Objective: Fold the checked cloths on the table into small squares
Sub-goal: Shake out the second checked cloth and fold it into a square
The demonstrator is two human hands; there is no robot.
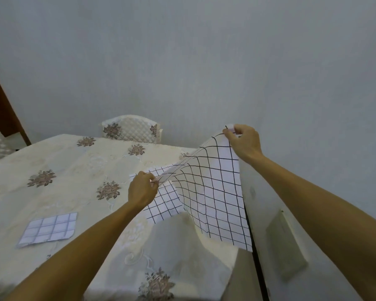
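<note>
Our left hand and right hand pinching a checked cloth aloft, folded cloth on floral table, no writing legible

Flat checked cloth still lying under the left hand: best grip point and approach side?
Judgement: pinch the cloth at its near corner by the table edge, coming from the person's side. It lies flat on the tablecloth, and that corner is bare, while the far part sits under the left hand and the lifted cloth both hands hold. Slide fingers under the edge.
</note>
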